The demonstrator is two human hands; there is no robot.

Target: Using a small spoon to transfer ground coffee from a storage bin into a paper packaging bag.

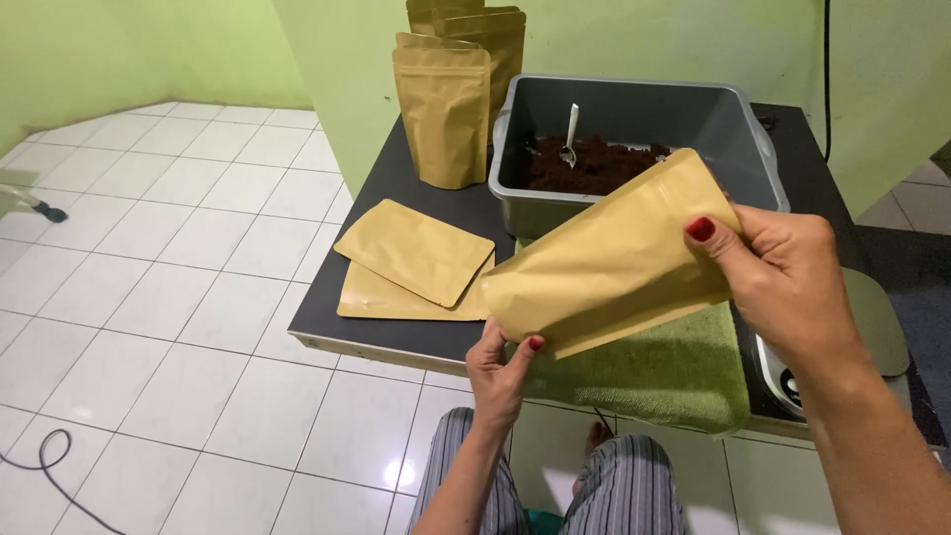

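above the front edge of the dark table (396, 332), a flat kraft-brown pouch (609, 263) is held tilted between both hands, its upper end raised toward the right. the pouch's lower left corner is pinched by the left hand (500, 372), thumb on top and fingers closed beneath it. its upper right end is gripped by the right hand (788, 272), the thumb pressed on the face of the pouch and the fingers curled behind it. no label is seen on the pouch's plain face.

two more empty brown pouches (411, 263) are laid flat on the table just left of the held one, one overlapping the other. farther back, several filled brown stand-up pouches (443, 109) are stood upright in a cluster against the green wall (337, 79), just left of a grey plastic tub (723, 124). dark brown grounds (594, 163) are held in the tub, and a small metal scoop (570, 134) is stuck upright in them. a green towel (674, 372) is spread over the table edge beneath the held pouch. a scale (877, 327) is partly seen behind the right wrist. white tiled floor (158, 297) is seen to the left.
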